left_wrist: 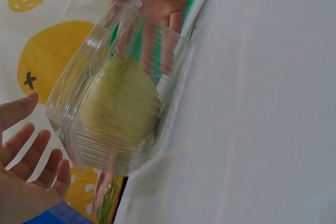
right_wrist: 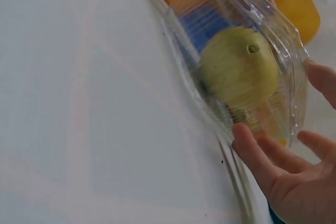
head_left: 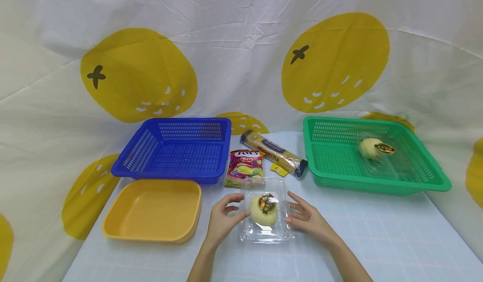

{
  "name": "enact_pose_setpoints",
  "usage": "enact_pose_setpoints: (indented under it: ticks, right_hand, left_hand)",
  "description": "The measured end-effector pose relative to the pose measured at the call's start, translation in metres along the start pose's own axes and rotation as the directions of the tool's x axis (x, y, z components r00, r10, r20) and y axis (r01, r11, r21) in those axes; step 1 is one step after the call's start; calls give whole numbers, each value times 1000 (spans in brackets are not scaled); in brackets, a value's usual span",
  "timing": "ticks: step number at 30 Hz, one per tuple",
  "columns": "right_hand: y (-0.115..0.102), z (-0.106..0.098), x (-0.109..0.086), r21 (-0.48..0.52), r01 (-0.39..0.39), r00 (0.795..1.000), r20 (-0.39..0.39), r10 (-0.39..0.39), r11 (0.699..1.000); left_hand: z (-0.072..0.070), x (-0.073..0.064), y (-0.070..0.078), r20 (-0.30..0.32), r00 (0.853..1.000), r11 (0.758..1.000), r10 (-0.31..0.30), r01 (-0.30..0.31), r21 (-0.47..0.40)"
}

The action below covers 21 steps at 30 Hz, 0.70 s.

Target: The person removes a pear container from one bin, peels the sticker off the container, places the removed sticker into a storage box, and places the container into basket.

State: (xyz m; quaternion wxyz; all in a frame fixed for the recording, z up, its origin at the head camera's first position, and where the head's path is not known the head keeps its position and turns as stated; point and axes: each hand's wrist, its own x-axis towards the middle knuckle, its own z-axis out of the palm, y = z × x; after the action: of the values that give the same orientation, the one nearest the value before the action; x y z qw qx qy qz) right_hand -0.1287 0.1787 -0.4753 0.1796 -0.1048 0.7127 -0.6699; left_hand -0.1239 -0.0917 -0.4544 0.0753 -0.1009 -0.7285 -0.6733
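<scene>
A clear plastic clamshell box (head_left: pixel 281 231) holds one pale yellow-green round fruit (left_wrist: pixel 121 100), with a dark round label (head_left: pixel 266 203) over it. At the box's left side is my left hand (head_left: pixel 222 219), its fingers (left_wrist: pixel 39 150) spread and a small gap visible between them and the plastic in the left wrist view. My right hand (head_left: pixel 311 221) stands at the opposite side with fingers loosely extended. In the right wrist view, its fingertips (right_wrist: pixel 242 132) reach the box's edge; whether they press on it I cannot tell.
Behind the box lie a Fox's candy bag (head_left: pixel 245 166), a spaghetti pack (head_left: pixel 273 150) and a small yellow packet (head_left: pixel 279 170). A blue basket (head_left: pixel 170 175) and yellow tub (head_left: pixel 151 236) stand left. The green basket (head_left: pixel 377 185) at right contains another boxed fruit (head_left: pixel 371 148).
</scene>
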Motion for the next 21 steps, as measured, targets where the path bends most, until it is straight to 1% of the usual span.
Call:
enact_pose_setpoints:
  ticks: [4, 7, 9, 11, 15, 18, 21]
  right_hand:
    - [0, 0, 0, 6, 14, 1000, 11, -14, 1000]
    - [0, 0, 0, 10, 21, 1000, 13, -21, 1000]
    - [0, 0, 0, 10, 23, 1000, 14, -23, 1000]
    - [0, 1, -1, 4, 21, 1000, 13, -21, 1000]
    - [1, 1, -1, -1, 22, 1000, 12, -22, 1000]
    - [1, 1, -1, 5, 29, 999, 15, -29, 1000]
    - [2, 1, -1, -2, 34, 999, 14, -34, 999]
  left_hand:
    - [5, 8, 5, 36, 998, 997, 57, -59, 48]
    - [11, 15, 6, 50, 994, 991, 95, -99, 91]
    - [16, 20, 5, 55, 991, 987, 125, -130, 100]
    - [20, 24, 4, 56, 989, 984, 139, -144, 101]
    - [26, 32, 3, 74, 987, 981, 140, -148, 123]
    - [28, 35, 0, 93, 986, 971, 137, -152, 186]
    - [29, 36, -3, 115, 983, 953, 145, -170, 249]
